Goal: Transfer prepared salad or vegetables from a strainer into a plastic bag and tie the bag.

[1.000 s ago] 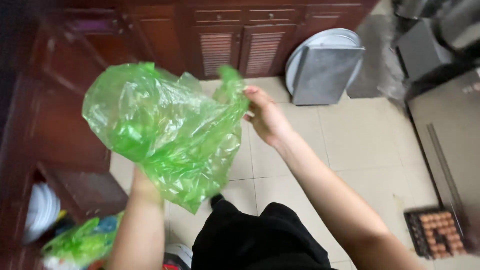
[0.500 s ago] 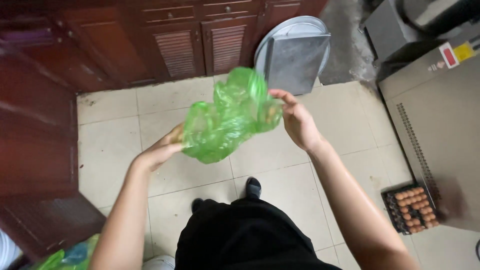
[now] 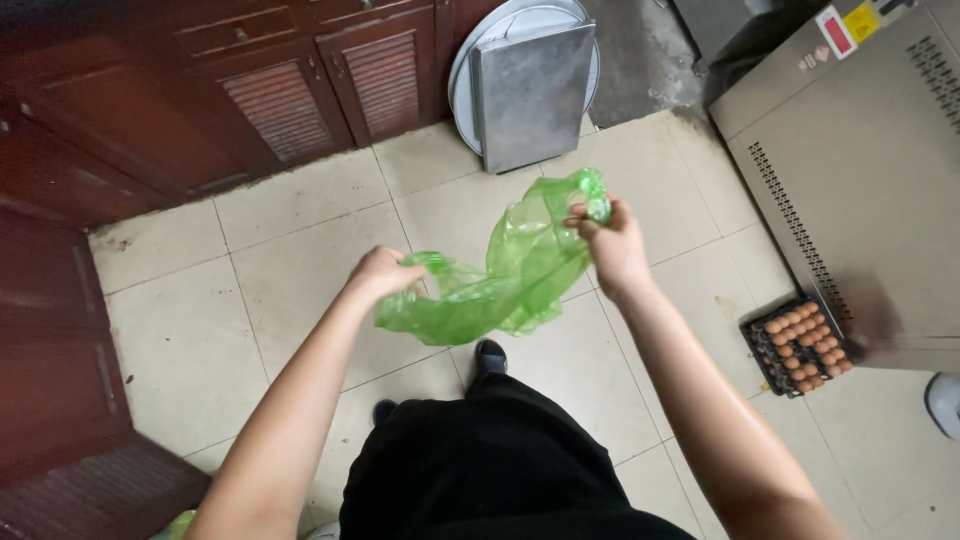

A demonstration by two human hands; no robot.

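Note:
A thin, see-through green plastic bag hangs slack between my two hands above the tiled floor. My left hand pinches its lower left end. Higher up and to the right, my right hand grips the bag's bunched upper end. The bag sags in a loose fold between them, in front of my black trousers and dark shoes.
Dark red wooden cabinets with louvred doors line the back and left. Metal trays lean against the cabinets. A grey metal appliance stands at the right, with a tray of brown eggs on the floor by it.
The bag has gone from spread wide, to bunched, to stretched slack between my hands. My hands have moved apart and lower, and the view has tilted down.

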